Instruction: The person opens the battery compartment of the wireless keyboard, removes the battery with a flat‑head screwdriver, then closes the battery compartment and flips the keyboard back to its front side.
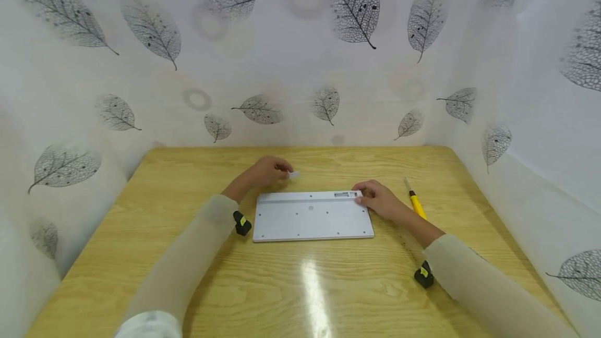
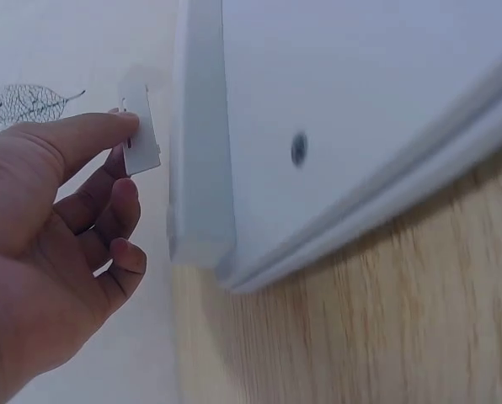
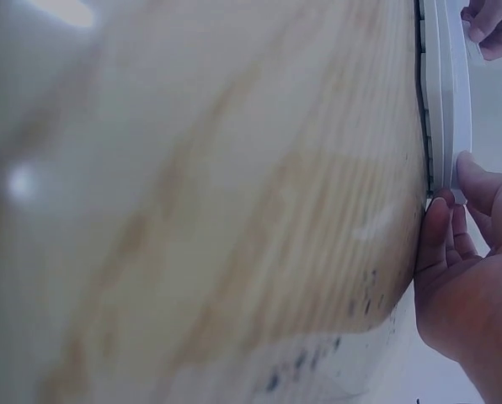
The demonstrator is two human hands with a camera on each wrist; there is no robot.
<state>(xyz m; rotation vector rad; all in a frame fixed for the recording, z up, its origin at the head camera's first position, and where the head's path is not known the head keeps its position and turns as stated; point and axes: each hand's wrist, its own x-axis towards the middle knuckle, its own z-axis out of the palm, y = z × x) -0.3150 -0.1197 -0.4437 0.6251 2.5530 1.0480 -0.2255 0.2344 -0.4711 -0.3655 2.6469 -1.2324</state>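
A white keyboard (image 1: 312, 220) lies face down on the table, its screw-dotted back upward. Near its far right corner there is an uncovered battery slot (image 1: 345, 194). My left hand (image 1: 268, 171) pinches a small white battery cover (image 2: 141, 135) between thumb and fingers, above and beyond the keyboard's far left edge. With thumb on top and fingers at the side, my right hand (image 1: 380, 200) grips the keyboard's far right corner. In the right wrist view, keys show along the keyboard's underside.
A yellow-handled screwdriver (image 1: 417, 205) lies on the wooden table (image 1: 300, 286) right of the keyboard, beyond the right forearm. Leaf-patterned white cloth (image 1: 291, 67) hangs behind the table and along both sides.
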